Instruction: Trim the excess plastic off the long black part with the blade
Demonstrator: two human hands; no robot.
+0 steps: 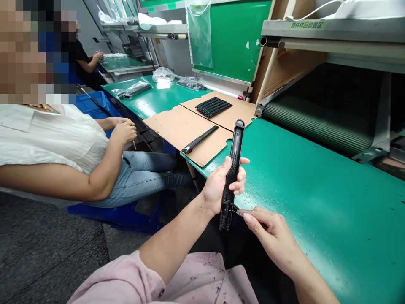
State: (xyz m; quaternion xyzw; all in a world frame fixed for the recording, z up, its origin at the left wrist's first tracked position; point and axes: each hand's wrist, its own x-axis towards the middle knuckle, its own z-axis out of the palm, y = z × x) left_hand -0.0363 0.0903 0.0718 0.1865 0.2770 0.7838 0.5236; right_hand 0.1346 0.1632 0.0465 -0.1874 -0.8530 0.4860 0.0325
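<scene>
My left hand (217,188) is wrapped round a long black plastic housing (236,145), held upright and slightly tilted, its hollow ribbed inside facing me. Between the thumb and fingers of my right hand (275,232) is a small thin metal tool (239,212); its exact kind is too small to tell. The tool's tip meets the right edge of the housing near its lower end, where there are small holes and ribs. Beyond my hands, a single black plastic strip (201,139) lies on a cardboard sheet (171,122).
Several black strips (213,107) lie side by side on the cardboard. Dark scraps dot the green table (332,202). A ribbed conveyor belt (319,122) runs under a shelf (332,31) at right. A co-worker (72,147) sits close on the left. Bagged parts (134,88) lie farther back.
</scene>
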